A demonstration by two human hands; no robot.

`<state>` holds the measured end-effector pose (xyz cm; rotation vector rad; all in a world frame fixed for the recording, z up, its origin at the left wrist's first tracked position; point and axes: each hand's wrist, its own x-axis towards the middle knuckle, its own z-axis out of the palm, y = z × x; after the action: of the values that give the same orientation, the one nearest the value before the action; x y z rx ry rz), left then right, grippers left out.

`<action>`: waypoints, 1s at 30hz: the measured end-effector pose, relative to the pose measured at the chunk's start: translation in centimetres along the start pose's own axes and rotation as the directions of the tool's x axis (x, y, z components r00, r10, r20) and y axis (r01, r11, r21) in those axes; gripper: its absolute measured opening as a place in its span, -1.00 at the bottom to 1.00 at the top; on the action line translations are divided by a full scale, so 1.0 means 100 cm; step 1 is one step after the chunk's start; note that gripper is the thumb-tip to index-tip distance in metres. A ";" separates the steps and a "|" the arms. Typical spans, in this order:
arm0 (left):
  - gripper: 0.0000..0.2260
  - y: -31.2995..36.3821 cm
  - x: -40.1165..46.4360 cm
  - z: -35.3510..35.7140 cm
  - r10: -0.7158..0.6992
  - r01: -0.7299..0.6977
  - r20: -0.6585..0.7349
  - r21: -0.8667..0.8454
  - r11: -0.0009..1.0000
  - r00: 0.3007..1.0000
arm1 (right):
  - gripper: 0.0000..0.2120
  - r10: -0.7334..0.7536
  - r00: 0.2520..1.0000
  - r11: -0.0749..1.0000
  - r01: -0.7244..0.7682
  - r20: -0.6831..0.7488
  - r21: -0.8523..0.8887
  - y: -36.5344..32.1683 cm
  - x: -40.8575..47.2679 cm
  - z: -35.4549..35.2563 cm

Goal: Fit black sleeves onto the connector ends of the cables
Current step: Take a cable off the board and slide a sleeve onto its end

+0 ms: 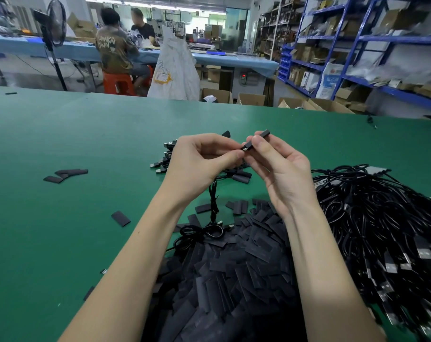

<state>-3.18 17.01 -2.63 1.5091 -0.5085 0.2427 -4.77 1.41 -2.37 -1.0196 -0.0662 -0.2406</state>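
R hand [281, 166] pinches black sleeve [257, 138] at connector [244, 148], L hand [199, 161] pinching cable [213, 196] end.

Matt black sleeves [234, 280] heaped on a smooth green mat [61, 144].

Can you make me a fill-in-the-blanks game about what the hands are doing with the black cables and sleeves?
1. The table top is the colour ____.
2. The black sleeve is pinched by the ____ hand.
3. The left hand holds the connector of a ____.
4. The big bundle of cables lies on the person's ____ side.

Missing words: green; right; cable; right
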 end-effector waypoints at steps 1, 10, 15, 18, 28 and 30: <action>-0.89 0.000 0.000 0.000 0.000 0.000 0.002 0.002 1.000 1.000 | -0.91 0.001 1.000 1.000 -0.001 0.002 0.002 0.000 0.000 0.000; -0.87 0.004 0.000 -0.004 -0.063 0.069 0.066 -0.085 0.994 0.996 | -0.83 0.050 0.998 0.999 -0.051 0.046 0.012 -0.002 -0.001 -0.002; -0.89 0.004 0.000 -0.006 -0.090 0.093 0.057 -0.060 0.994 0.994 | -0.81 0.049 0.996 0.998 -0.051 0.081 0.026 0.000 -0.002 -0.002; -0.88 0.004 0.000 -0.006 -0.099 0.103 0.048 -0.074 0.992 0.994 | -0.76 0.035 0.995 0.999 -0.034 0.089 -0.008 0.001 -0.003 -0.002; -0.93 0.004 -0.001 -0.004 -0.186 0.190 0.047 -0.097 0.977 0.981 | -0.68 -0.127 0.991 0.981 0.132 0.047 -0.143 0.002 -0.004 0.005; -0.95 0.003 0.000 -0.005 -0.217 0.221 0.053 -0.110 0.969 0.975 | -0.73 -0.140 0.989 0.980 0.144 0.038 -0.135 0.004 -0.004 0.007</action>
<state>-3.27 17.56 -2.39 1.4462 -0.3773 0.0097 -5.08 2.26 -2.41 -1.1571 -0.1505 -0.3651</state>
